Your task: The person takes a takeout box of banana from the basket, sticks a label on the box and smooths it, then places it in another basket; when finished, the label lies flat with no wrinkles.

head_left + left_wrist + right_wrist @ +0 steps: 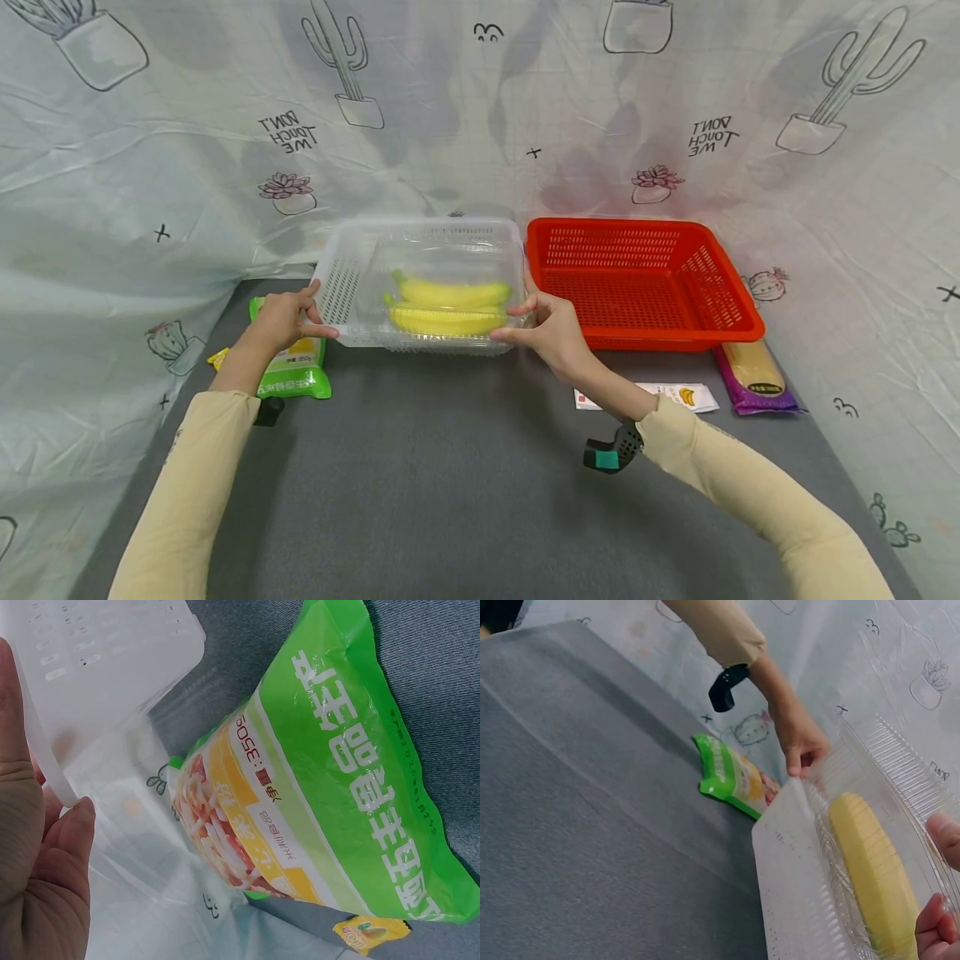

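Note:
At the left end of a white plastic basket (341, 283), my left hand (285, 321) pinches the rim between thumb and fingers; the left wrist view shows that rim in the left hand (37, 847) closely. My right hand (551, 329) holds the right edge of a clear plastic clamshell box (450, 254), and its fingertips also show in the right wrist view. Two yellow bananas (450, 320) lie inside the box. The box sits in or over the right part of the basket; I cannot tell whether it touches the bottom.
A red basket (637, 342) stands to the right. Beside the left hand lies a green food bag (330, 765), with a small yellow packet (371, 932) near it. A white packet with a banana picture (690, 397) and a purple noodle bag (753, 379) lie at the right.

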### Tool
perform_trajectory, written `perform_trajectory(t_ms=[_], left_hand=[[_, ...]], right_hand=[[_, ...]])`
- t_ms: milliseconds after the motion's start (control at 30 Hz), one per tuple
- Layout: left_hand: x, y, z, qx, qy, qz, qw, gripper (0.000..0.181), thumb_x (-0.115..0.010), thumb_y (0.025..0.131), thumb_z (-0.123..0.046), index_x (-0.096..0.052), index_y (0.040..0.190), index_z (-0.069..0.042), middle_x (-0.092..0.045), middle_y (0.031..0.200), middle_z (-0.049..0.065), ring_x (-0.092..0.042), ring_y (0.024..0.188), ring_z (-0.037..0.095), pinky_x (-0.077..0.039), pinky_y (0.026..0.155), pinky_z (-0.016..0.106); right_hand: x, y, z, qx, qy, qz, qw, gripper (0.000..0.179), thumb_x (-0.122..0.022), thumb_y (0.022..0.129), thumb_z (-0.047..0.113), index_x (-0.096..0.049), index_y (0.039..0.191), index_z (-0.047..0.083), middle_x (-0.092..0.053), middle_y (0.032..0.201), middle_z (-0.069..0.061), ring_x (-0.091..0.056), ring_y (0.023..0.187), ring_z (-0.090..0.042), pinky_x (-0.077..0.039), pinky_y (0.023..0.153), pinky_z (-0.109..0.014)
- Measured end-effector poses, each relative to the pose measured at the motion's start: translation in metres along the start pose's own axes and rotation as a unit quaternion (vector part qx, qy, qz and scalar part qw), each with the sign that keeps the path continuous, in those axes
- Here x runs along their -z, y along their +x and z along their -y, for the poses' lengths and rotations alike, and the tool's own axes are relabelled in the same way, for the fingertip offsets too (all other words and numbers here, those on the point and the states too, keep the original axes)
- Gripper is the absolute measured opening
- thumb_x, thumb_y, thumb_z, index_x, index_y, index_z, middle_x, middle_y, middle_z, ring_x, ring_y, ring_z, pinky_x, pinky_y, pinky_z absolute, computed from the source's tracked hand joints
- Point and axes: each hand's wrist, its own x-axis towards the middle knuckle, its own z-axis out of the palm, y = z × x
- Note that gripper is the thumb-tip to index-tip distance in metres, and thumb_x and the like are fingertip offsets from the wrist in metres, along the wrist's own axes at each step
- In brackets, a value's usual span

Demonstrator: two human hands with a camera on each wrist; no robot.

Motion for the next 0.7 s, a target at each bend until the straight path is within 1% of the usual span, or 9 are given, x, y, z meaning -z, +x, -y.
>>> perform_trajectory(t_ms=[100, 133, 200, 233, 267, 333, 500, 600, 700], left_hand=[[0.000, 0.000, 0.000, -0.001, -0.001, 0.001, 1.0000, 0.043, -0.078, 0.069, -0.045, -0.062, 0.071, -0.006, -0.026, 0.150, 0.023, -0.024, 0.047, 0.014, -0.030, 0.051, 0.030], [0.000, 0.000, 0.000, -0.001, -0.001, 0.001, 1.0000, 0.042, -0.078, 0.069, -0.044, -0.062, 0.071, -0.006, -0.026, 0.150, 0.023, -0.024, 0.047, 0.014, -0.030, 0.050, 0.029], [0.000, 0.000, 0.001, 0.003, 0.000, 0.004, 1.0000, 0.043, -0.078, 0.069, -0.046, -0.062, 0.071, -0.006, -0.026, 0.150, 0.022, -0.024, 0.047, 0.014, -0.029, 0.050, 0.029], [0.001, 0.001, 0.001, 0.005, 0.001, 0.006, 1.0000, 0.043, -0.078, 0.069, -0.046, -0.062, 0.071, -0.006, -0.025, 0.150, 0.022, -0.024, 0.047, 0.014, -0.029, 0.049, 0.029], [0.001, 0.001, 0.001, 0.007, 0.003, 0.009, 0.9999, 0.043, -0.078, 0.069, -0.046, -0.062, 0.072, -0.006, -0.025, 0.150, 0.022, -0.024, 0.047, 0.014, -0.029, 0.049, 0.029], [0.001, 0.000, 0.001, 0.012, 0.005, 0.011, 0.9999, 0.042, -0.078, 0.070, -0.045, -0.063, 0.072, -0.006, -0.025, 0.151, 0.022, -0.025, 0.047, 0.014, -0.029, 0.049, 0.028], [0.001, 0.000, -0.001, 0.010, 0.003, 0.008, 0.9999, 0.038, -0.080, 0.072, -0.040, -0.062, 0.072, -0.006, -0.026, 0.150, 0.022, -0.024, 0.047, 0.015, -0.029, 0.050, 0.029], [0.001, -0.001, -0.001, 0.006, -0.004, 0.005, 1.0000, 0.038, -0.080, 0.073, -0.038, -0.062, 0.072, -0.005, -0.026, 0.150, 0.022, -0.024, 0.045, 0.014, -0.028, 0.049, 0.029], [0.001, -0.001, -0.001, 0.007, -0.009, 0.001, 0.9999, 0.038, -0.080, 0.073, -0.038, -0.061, 0.072, -0.005, -0.026, 0.150, 0.022, -0.024, 0.045, 0.014, -0.028, 0.048, 0.029]], right_hand=[[0.001, -0.005, 0.001, -0.004, -0.002, -0.002, 1.0000, 0.033, -0.082, 0.072, -0.001, -0.062, 0.096, -0.012, -0.037, 0.150, -0.012, -0.030, 0.053, -0.010, -0.029, 0.046, -0.020], [0.001, -0.007, 0.001, -0.004, -0.002, -0.001, 1.0000, 0.034, -0.082, 0.072, -0.001, -0.062, 0.096, -0.013, -0.036, 0.150, -0.011, -0.039, 0.058, -0.007, -0.029, 0.047, -0.020], [0.002, -0.010, 0.003, -0.010, -0.004, 0.001, 0.9999, 0.034, -0.083, 0.072, 0.000, -0.061, 0.095, -0.012, -0.028, 0.154, -0.004, -0.055, 0.083, -0.004, -0.030, 0.048, -0.019], [0.002, -0.012, 0.003, -0.013, -0.005, 0.001, 0.9999, 0.034, -0.083, 0.072, 0.001, -0.061, 0.095, -0.012, -0.028, 0.154, -0.003, -0.055, 0.103, -0.004, -0.033, 0.050, -0.017], [0.002, -0.014, 0.004, -0.016, -0.007, 0.003, 0.9998, 0.035, -0.083, 0.072, 0.003, -0.061, 0.095, -0.011, -0.027, 0.154, -0.002, -0.047, 0.122, -0.004, -0.033, 0.050, -0.017], [0.003, -0.018, 0.004, -0.017, -0.009, 0.003, 0.9998, 0.034, -0.084, 0.072, 0.004, -0.061, 0.094, -0.010, -0.028, 0.154, -0.001, -0.034, 0.136, -0.011, -0.033, 0.050, -0.017], [0.005, -0.028, 0.002, -0.013, -0.006, 0.005, 0.9999, 0.032, -0.083, 0.072, 0.001, -0.061, 0.094, -0.009, -0.028, 0.154, 0.000, -0.042, 0.131, -0.017, -0.028, 0.049, -0.019], [0.006, -0.034, 0.003, -0.011, -0.007, 0.005, 0.9999, 0.032, -0.082, 0.072, 0.000, -0.061, 0.094, -0.011, -0.028, 0.154, -0.001, -0.027, 0.139, -0.010, -0.027, 0.049, -0.019], [0.008, -0.041, 0.005, -0.016, -0.016, 0.002, 0.9997, 0.033, -0.083, 0.071, 0.000, -0.061, 0.093, -0.011, -0.029, 0.153, -0.001, -0.040, 0.131, -0.008, -0.025, 0.049, -0.020]])
